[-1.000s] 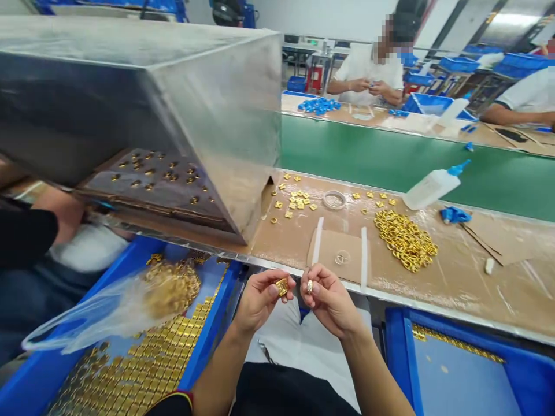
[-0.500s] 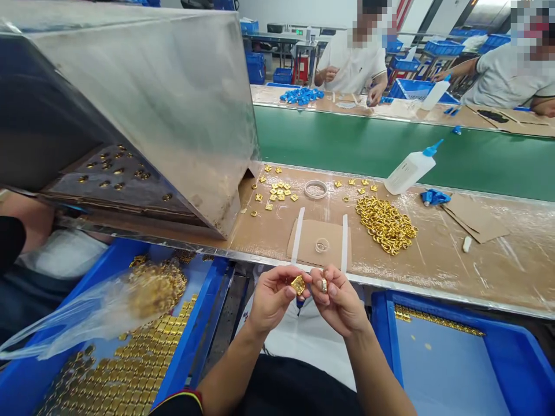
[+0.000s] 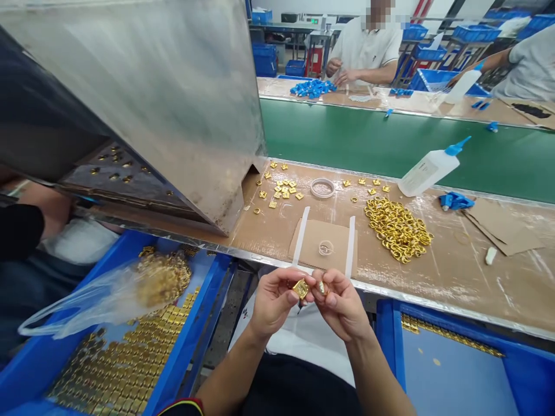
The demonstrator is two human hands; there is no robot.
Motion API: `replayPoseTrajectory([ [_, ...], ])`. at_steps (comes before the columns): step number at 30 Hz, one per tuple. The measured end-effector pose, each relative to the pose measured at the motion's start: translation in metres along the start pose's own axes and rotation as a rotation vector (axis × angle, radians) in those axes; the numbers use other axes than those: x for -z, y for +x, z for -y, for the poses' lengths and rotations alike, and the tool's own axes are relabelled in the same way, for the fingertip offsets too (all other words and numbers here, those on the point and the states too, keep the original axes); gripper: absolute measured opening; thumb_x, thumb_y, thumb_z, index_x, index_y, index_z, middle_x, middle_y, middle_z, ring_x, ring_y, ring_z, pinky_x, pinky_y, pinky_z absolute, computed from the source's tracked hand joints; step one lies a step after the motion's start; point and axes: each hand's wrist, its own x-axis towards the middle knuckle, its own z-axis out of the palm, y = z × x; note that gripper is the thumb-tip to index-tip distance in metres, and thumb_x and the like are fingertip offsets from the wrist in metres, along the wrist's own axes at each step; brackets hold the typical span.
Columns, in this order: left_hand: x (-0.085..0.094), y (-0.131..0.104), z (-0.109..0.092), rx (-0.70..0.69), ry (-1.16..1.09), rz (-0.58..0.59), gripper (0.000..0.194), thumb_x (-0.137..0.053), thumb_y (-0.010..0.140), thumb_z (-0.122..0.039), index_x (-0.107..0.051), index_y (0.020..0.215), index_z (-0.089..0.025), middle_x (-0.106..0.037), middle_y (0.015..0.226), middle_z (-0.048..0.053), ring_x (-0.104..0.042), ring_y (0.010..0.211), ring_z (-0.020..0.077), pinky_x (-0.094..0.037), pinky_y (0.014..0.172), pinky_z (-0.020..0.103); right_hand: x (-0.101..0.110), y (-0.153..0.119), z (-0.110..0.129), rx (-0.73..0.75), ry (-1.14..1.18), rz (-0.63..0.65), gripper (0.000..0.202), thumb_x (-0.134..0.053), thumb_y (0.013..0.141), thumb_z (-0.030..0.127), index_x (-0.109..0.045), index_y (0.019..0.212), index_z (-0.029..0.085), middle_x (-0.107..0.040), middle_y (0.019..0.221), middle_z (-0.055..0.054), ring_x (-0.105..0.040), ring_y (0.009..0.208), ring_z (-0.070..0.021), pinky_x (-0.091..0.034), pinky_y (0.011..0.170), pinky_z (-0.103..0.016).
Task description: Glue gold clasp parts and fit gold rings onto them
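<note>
Gold-coloured metal sits between my fingertips on both sides: my left hand (image 3: 273, 297) is closed in a pinch on a square piece (image 3: 300, 288), and my right hand (image 3: 347, 306) is clamped on a small ring (image 3: 321, 287). The hands nearly meet at the bench's near edge, probably so I can see both pieces closely; whether the pieces touch, I can't tell. Just beyond lies a cardboard pad (image 3: 318, 231), its white strips (image 3: 350, 245) likely there to hold it flat, with a clear round dish (image 3: 326, 248) on it. More squares (image 3: 285, 188) lie to the left and a heap of rings (image 3: 396, 230) to the right, each, I'd judge, handy for the hand on that side. Farther right, a bottle (image 3: 427, 172) leans over the bench (image 3: 455, 289).
</note>
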Motion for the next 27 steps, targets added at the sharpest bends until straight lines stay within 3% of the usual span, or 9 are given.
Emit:
replayPoseTrajectory([
  [10, 0.015, -0.008, 0.016, 0.048, -0.034, -0.092, 0.022, -0.085, 0.081, -0.035, -0.078, 0.099, -0.025, -0.077, 0.089, 0.003, -0.069, 0.064, 0.0103, -0.057, 0.06, 0.02, 0.002, 0.0, -0.017, 0.286, -0.428, -0.133, 0.014, -0.086, 0.081, 0.036, -0.08, 0.088, 0.026, -0.07, 0.074, 0.0, -0.071, 0.063, -0.0139, -0.056, 0.056, -0.021],
  [15, 0.017, -0.008, 0.025, 0.084, -0.04, -0.086, 0.022, -0.085, 0.08, -0.035, -0.078, 0.096, -0.022, -0.078, 0.091, 0.004, -0.07, 0.065, 0.0116, -0.057, 0.06, 0.021, -0.001, -0.002, -0.014, 0.508, -0.782, -0.273, 0.014, -0.074, 0.092, 0.034, -0.078, 0.086, 0.023, -0.068, 0.068, -0.001, -0.066, 0.054, -0.0135, -0.055, 0.051, -0.024],
  [18, 0.016, -0.009, 0.03, 0.085, -0.034, -0.121, 0.028, -0.086, 0.079, -0.04, -0.077, 0.096, -0.021, -0.079, 0.092, 0.006, -0.07, 0.065, 0.0128, -0.057, 0.059, 0.022, -0.002, -0.005, -0.01, 0.62, -0.945, -0.314, 0.015, -0.071, 0.094, 0.033, -0.077, 0.085, 0.023, -0.067, 0.075, -0.003, -0.067, 0.063, -0.0154, -0.056, 0.053, -0.026],
  [22, 0.012, -0.011, 0.036, 0.083, -0.028, -0.226, 0.034, -0.086, 0.077, -0.045, -0.076, 0.098, -0.021, -0.079, 0.093, 0.007, -0.07, 0.067, 0.0143, -0.057, 0.059, 0.024, -0.005, -0.012, -0.003, 0.612, -1.107, -0.313, 0.01, -0.067, 0.095, 0.019, -0.077, 0.092, 0.023, -0.068, 0.077, -0.002, -0.067, 0.064, -0.0149, -0.056, 0.055, -0.025],
  [27, 0.009, -0.014, 0.043, 0.089, -0.038, -0.288, 0.033, -0.087, 0.077, -0.042, -0.077, 0.099, -0.021, -0.079, 0.092, 0.007, -0.069, 0.068, 0.0129, -0.057, 0.064, 0.024, -0.014, -0.015, 0.004, 0.527, -1.325, -0.259, 0.022, -0.065, 0.093, 0.009, -0.077, 0.105, 0.024, -0.073, 0.089, -0.003, -0.07, 0.074, -0.0143, -0.059, 0.065, -0.023],
])
